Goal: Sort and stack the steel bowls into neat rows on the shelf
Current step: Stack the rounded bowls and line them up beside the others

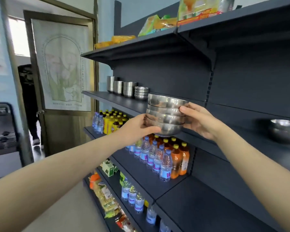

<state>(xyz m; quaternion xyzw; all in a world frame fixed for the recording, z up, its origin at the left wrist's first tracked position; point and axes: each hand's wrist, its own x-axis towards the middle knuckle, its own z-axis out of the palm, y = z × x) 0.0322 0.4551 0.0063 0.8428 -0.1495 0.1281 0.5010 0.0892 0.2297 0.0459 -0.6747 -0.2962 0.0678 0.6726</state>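
Clearly, the nested stack of four round polished steel bowls (pixel 166 114) is rigid and fairly light, but its smooth curved walls look slippery and the bowls sit loosely in one another, so I judge the top ones could slide or rattle if the stack tips. The safest hold is from both sides with some support under the lowest bowl, and that is close to the grip seen. The stack is in the air just off the front edge of the dark grey metal shelf (pixel 124 102), near the middle of its length.

The left hand (pixel 137 126) is curled partly closed around the lower left side of the stack, fingers reaching beneath the bottom bowl. The right hand (pixel 197 119) is spread moderately against the right side, thumb pressing at the rims of the upper bowls, fingers behind the stack and mostly hidden.

Toward the shelf's far left end stand a row of short steel tumbler stacks (pixel 118 87) and a stack of small steel bowls (pixel 141 92). At the right end rests a larger shallow steel bowl (pixel 285 131).
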